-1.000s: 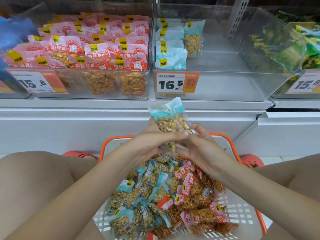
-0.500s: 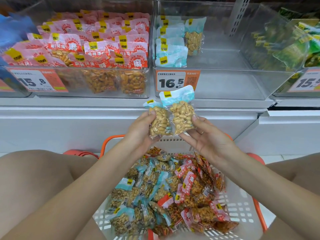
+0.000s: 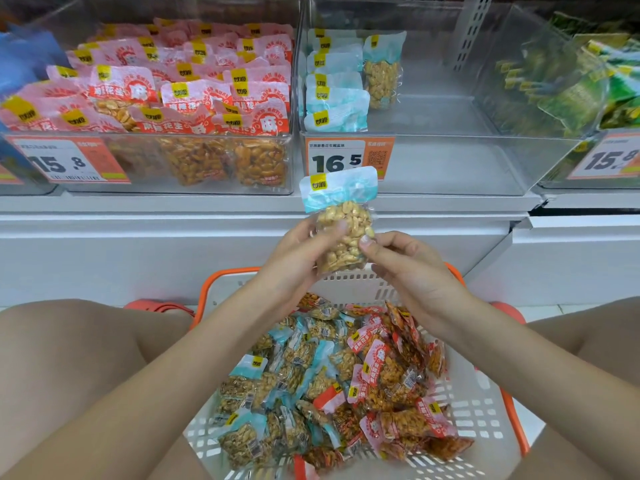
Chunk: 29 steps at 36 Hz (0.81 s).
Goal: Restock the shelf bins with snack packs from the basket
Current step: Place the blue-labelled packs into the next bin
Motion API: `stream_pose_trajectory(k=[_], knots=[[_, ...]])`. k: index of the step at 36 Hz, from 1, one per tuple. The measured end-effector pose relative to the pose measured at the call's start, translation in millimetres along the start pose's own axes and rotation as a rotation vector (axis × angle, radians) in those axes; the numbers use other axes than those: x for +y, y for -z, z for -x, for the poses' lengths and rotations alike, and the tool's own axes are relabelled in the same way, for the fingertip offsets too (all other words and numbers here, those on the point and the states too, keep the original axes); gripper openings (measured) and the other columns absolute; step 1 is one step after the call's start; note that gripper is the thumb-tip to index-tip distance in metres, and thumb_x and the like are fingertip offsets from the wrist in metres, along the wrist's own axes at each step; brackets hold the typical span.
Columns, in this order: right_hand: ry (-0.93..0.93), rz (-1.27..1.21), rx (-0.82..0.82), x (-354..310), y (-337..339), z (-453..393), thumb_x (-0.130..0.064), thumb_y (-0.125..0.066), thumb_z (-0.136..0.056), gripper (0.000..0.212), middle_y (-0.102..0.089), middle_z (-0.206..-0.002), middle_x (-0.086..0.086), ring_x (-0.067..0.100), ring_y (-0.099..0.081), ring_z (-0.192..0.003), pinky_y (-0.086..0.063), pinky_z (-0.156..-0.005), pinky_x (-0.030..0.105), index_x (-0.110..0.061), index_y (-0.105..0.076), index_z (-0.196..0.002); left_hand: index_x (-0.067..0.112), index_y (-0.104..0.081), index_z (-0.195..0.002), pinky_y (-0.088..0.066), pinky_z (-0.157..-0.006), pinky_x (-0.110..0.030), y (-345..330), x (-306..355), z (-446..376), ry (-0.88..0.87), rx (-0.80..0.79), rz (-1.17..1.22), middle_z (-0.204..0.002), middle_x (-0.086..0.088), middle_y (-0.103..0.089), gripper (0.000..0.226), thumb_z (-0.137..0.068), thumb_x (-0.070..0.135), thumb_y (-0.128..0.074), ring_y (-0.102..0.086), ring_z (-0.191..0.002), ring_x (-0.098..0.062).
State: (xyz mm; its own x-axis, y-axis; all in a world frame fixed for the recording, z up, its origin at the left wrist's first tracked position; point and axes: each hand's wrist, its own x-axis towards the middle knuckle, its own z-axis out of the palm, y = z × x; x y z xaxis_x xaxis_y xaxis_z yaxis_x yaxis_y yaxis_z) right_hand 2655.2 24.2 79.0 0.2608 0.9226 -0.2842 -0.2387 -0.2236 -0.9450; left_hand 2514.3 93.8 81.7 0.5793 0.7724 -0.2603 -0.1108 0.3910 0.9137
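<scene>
Clear acrylic middle bin (image 3: 450, 168) is sitting mostly bare above the white basket (image 3: 485, 410) holding mixed packs. Left hand (image 3: 294, 258) and right hand (image 3: 412, 268) are both pinching a blue-topped peanut pack (image 3: 343, 223) just below the bin's front. Pack is looking light, crinkly and slippery; gripping the firm nut-filled body probably beats the floppy header.

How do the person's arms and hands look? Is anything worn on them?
Both forearms are bare, with no sleeves in view. The left hand and the right hand wear no gloves, and no watch or bracelet shows at either wrist. The fingernails are short and unpainted.
</scene>
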Motion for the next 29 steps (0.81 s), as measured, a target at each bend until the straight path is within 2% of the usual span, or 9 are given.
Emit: stream_pose_trajectory(k=[4, 7, 9, 13, 16, 19, 22, 25, 29], knots=[[0.007, 0.229, 0.07, -3, 6, -5, -0.03, -0.077, -0.076, 0.029, -0.064, -0.101, -0.001, 0.011, -0.058, -0.088, -0.043, -0.081, 0.026, -0.017, -0.06, -0.095, 0.009, -0.061, -0.117, -0.052, -0.095, -0.04, 3, -1, 0, -0.051, 0.015, -0.043, -0.113, -0.012, -0.069, 0.046, -0.073, 0.02, -0.072, -0.066, -0.101, -0.024], [-0.036, 0.211, 0.044, -14, 9, -9, -0.038, -0.085, -0.062, 0.072, -0.056, -0.124, 0.0, 0.016, -0.06, -0.11, -0.047, -0.101, 0.04, -0.021, -0.046, -0.12, 0.015, -0.067, -0.103, -0.056, -0.085, -0.032, 4, 0, -1, -0.081, -0.005, -0.09, -0.099, -0.004, -0.074, 0.035, -0.069, 0.018, -0.073, -0.069, -0.091, -0.018], [-0.041, 0.159, -0.038, -25, 13, -11, -0.037, -0.091, -0.055, 0.09, -0.059, -0.126, 0.005, 0.021, -0.062, -0.112, -0.047, -0.102, 0.047, -0.022, -0.04, -0.128, 0.019, -0.068, -0.096, -0.057, -0.076, -0.025, 3, 0, -1, -0.116, -0.04, -0.193, -0.088, 0.004, -0.075, 0.024, -0.074, 0.011, -0.072, -0.07, -0.083, -0.012], [0.012, 0.342, -0.196, -47, 22, -11, -0.038, -0.093, -0.053, 0.078, -0.061, -0.124, 0.008, 0.025, -0.068, -0.101, -0.055, -0.091, 0.048, -0.037, -0.054, -0.122, 0.027, -0.063, -0.091, -0.052, -0.067, -0.012, 0, 3, 3, -0.172, -0.117, -0.395, -0.072, 0.022, -0.07, 0.035, -0.077, -0.003, -0.073, -0.065, -0.068, 0.006], [-0.029, 0.452, -0.31, -58, 29, -14, -0.028, -0.083, -0.055, 0.072, -0.063, -0.116, 0.0, 0.022, -0.071, -0.093, -0.059, -0.083, 0.043, -0.032, -0.058, -0.122, 0.034, -0.06, -0.09, -0.045, -0.065, -0.005, -1, 7, 5, -0.212, -0.149, -0.536, -0.07, 0.031, -0.066, 0.041, -0.074, 0.0, -0.077, -0.061, -0.069, 0.013], [-0.072, 0.463, -0.381, -65, 31, -17, -0.022, -0.079, -0.056, 0.064, -0.069, -0.104, -0.008, 0.011, -0.07, -0.084, -0.06, -0.077, 0.034, -0.025, -0.061, -0.118, 0.033, -0.061, -0.095, -0.049, -0.067, -0.011, -1, 9, 4, -0.216, -0.132, -0.561, -0.075, 0.023, -0.07, 0.042, -0.073, 0.001, -0.078, -0.063, -0.075, 0.01], [-0.107, 0.394, -0.4, -61, 29, -16, -0.018, -0.076, -0.06, 0.052, -0.072, -0.091, -0.008, 0.01, -0.069, -0.08, -0.06, -0.074, 0.034, -0.02, -0.061, -0.109, 0.02, -0.058, -0.11, -0.054, -0.068, -0.017, -2, 8, 5, -0.21, -0.106, -0.537, -0.087, 0.01, -0.07, 0.046, -0.073, -0.001, -0.077, -0.065, -0.08, 0.003], [-0.13, 0.265, -0.374, -46, 24, -15, -0.011, -0.084, -0.063, 0.063, -0.071, -0.1, 0.002, 0.019, -0.069, -0.088, -0.059, -0.076, 0.044, -0.018, -0.054, -0.118, 0.022, -0.057, -0.107, -0.051, -0.068, -0.013, -2, 5, 5, -0.239, -0.089, -0.524, -0.09, 0.012, -0.068, 0.048, -0.071, 0.002, -0.081, -0.064, -0.082, 0.007], [-0.095, 0.158, -0.265, -30, 15, -12, -0.013, -0.084, -0.057, 0.092, -0.067, -0.119, 0.007, 0.021, -0.067, -0.097, -0.053, -0.087, 0.055, -0.029, -0.04, -0.136, 0.03, -0.059, -0.101, -0.054, -0.072, -0.019, -2, 7, 4, -0.273, -0.028, -0.503, -0.091, 0.017, -0.068, 0.051, -0.055, 0.029, -0.08, -0.063, -0.083, 0.003]])
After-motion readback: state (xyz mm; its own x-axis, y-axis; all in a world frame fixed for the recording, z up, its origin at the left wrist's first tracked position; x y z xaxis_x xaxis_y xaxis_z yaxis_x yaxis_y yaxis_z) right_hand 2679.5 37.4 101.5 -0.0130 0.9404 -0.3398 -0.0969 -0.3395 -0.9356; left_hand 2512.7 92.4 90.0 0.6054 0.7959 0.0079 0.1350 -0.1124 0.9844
